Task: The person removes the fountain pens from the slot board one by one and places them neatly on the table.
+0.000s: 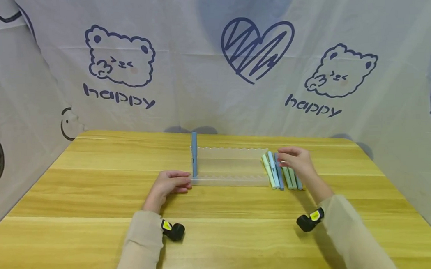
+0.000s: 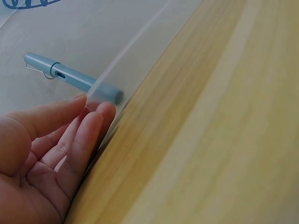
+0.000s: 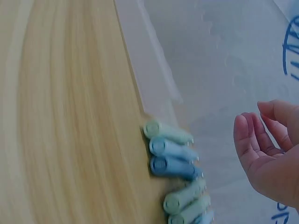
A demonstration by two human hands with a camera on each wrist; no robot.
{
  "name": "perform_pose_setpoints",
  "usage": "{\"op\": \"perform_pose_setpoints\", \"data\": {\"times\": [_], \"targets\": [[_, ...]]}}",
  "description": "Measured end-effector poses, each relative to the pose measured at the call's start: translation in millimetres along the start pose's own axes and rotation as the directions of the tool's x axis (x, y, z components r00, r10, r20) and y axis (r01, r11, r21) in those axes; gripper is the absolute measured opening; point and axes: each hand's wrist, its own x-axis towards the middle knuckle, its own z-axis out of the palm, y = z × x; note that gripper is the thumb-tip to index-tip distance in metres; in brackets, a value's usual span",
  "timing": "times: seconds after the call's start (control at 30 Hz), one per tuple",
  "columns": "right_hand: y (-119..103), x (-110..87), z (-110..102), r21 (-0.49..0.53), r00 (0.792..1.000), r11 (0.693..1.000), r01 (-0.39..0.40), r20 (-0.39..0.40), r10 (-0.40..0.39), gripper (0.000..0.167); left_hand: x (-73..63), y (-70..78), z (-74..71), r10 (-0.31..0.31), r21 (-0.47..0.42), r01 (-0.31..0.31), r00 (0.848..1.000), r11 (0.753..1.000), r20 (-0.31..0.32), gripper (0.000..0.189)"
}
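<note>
A clear plastic pen rack [image 1: 231,182] with notched rails stands mid-table. At its left end a blue fountain pen [image 1: 194,154] leans in the rack, cap end up. My left hand [image 1: 169,182] pinches the rack's front left corner between thumb and fingers; the left wrist view shows the thumb [image 2: 70,108] at the clear edge, just below the pen's lower end. On the right, my right hand [image 1: 298,161] is over several pens lying side by side, among them a light blue pen [image 3: 173,148] and a darker blue pen [image 3: 174,168]. Its bent fingers [image 3: 243,135] hold nothing.
Pale green pens [image 3: 184,198] lie at the right of the row, and another green pen [image 1: 268,170] lies beside the rack's right end. A printed cloth [image 1: 193,70] hangs behind the wood-grain table [image 1: 222,241].
</note>
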Motion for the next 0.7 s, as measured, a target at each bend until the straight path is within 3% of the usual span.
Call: {"op": "perform_pose_setpoints", "data": {"times": [0.1,0.13,0.27,0.4,0.7], "targets": [[-21.0,-14.7,18.4,-0.005,1.0,1.0,0.02,0.014,-0.02,0.036,1.2,-0.7,0.6,-0.003,0.004,0.003,1.0,1.0,0.0,0.033],[-22.0,-14.6,21.3,0.041,0.998,0.999,0.033,0.045,-0.035,0.03,1.5,-0.8,0.8,-0.006,0.005,0.006,1.0,1.0,-0.002,0.033],[-30.7,-21.7,39.8,0.085,0.997,0.995,0.057,0.039,-0.06,0.017,1.9,-0.6,1.2,-0.015,0.016,0.015,1.0,1.0,-0.006,0.032],[-40.3,-29.6,57.4,0.065,0.999,0.997,0.031,0.014,-0.032,0.022,1.3,-0.5,1.3,-0.022,0.019,0.022,1.0,1.0,-0.006,0.032],[-42.9,-28.7,84.6,0.084,0.996,0.994,0.069,0.055,-0.074,0.028,0.7,0.1,1.1,-0.02,0.023,0.021,1.0,1.0,-0.007,0.032]]}}
